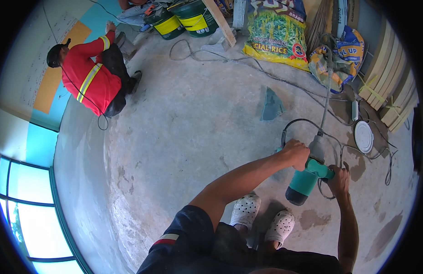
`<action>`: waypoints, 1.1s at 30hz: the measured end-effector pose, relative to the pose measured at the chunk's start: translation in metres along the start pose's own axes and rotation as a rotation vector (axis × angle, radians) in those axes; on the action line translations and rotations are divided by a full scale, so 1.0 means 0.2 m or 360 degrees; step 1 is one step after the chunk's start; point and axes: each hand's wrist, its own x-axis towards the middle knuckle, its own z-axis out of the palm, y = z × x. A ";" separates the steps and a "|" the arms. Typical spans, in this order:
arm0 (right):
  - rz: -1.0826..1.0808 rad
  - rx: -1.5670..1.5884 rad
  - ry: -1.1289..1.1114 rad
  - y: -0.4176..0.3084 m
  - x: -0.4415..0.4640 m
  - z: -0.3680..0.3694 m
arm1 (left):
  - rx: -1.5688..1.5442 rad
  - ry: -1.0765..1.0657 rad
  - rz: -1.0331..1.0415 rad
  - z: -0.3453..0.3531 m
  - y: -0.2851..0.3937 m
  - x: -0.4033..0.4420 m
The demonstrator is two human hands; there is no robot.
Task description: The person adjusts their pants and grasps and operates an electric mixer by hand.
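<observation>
A green electric paddle mixer (301, 183) with a dark end cap is held in front of my legs. My left hand (296, 154) is closed around its handle on the left side, and my right hand (339, 180) grips the green handle on the right. The long grey shaft (328, 102) points away from me, toward the sacks. Its paddle end (328, 41) shows in front of a crumpled blue and yellow bag (349, 52). A black cord loops around the mixer. Parts of both handles are hidden by my fingers.
A person in a red top (90, 75) squats by the wall at left. Buckets (195, 18), a rice sack (276, 39) and bundled boards (380, 68) stand along the far side. A white lid (364, 137), cables (266, 71) and a grey-green piece (271, 106) lie on the concrete floor.
</observation>
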 end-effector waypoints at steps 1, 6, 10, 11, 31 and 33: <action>0.0001 0.0007 -0.0005 0.00 0.00 0.00 | -0.0001 0.0008 0.0003 0.01 0.00 0.00; 0.0008 0.0008 0.0005 -0.02 0.01 -0.02 | -0.0011 0.0006 0.0012 0.00 0.00 0.00; -0.0009 -0.0010 0.0080 -0.02 0.00 -0.01 | -0.0009 0.0024 0.0002 0.02 -0.01 0.01; -0.0011 -0.0007 0.0084 -0.02 0.00 -0.01 | -0.0007 0.0019 -0.0003 0.02 -0.01 0.01; -0.0048 0.0036 0.0013 -0.05 0.02 -0.05 | 0.0006 -0.0012 -0.0016 -0.01 0.00 0.00; -0.0087 0.0038 -0.0030 -0.01 0.02 -0.04 | -0.0002 -0.0020 -0.0029 0.00 0.00 0.01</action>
